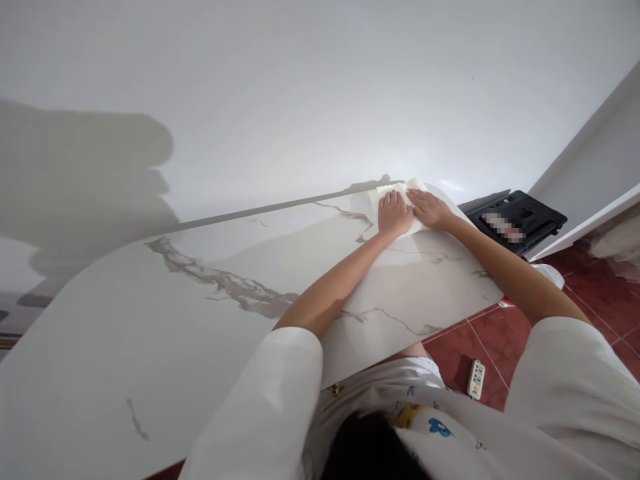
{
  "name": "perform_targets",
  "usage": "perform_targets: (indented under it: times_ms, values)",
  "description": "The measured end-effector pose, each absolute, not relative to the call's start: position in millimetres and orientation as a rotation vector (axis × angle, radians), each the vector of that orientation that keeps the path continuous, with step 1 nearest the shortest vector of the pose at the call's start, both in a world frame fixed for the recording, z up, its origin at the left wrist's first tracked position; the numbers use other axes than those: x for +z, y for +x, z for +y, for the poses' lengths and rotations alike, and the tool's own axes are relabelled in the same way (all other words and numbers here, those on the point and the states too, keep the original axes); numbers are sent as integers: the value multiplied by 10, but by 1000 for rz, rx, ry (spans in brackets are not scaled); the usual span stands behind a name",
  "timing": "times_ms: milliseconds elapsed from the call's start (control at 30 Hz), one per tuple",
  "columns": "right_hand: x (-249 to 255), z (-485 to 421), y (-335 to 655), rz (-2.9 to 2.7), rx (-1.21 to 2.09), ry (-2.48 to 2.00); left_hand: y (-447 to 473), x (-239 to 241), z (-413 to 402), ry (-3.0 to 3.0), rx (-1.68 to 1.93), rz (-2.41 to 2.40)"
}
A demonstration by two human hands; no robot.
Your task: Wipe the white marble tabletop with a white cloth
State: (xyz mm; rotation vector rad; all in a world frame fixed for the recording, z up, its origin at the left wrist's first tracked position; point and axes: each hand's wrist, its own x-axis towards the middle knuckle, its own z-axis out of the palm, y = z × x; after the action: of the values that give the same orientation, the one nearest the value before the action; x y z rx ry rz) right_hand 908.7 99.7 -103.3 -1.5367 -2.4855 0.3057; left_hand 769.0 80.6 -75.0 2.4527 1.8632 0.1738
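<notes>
A white paper towel (400, 192) lies on the far right end of a white marble-patterned table (210, 320), close to the wall. Both my arms reach out to it. My left hand (393, 213) presses down on the towel with its fingers flat and together. My right hand (429, 208) lies flat beside it, its fingers stretched over the same towel. The two hands touch each other. Most of the towel is hidden under them.
A white wall (300, 87) runs along the table's far edge. A black device (515, 220) sits on the floor beyond the table's right end. A white power strip (475, 379) lies on the red tiled floor (600, 293) by my body.
</notes>
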Motion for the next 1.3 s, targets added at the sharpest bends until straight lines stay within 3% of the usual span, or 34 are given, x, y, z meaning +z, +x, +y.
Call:
perform_targets:
  times_ms: [667,1000,1300]
  values:
    - [-729,-975,9493,-2475,261,-1453,7919,-197,-984,2218,-92,1595]
    - [-880,-864,10137,-2409,296,-1490,8434,-262,-956,2206,59,1538]
    - [-1049,-251,10296,-2424,283,-1529,8600,-481,-426,2219,211,1590]
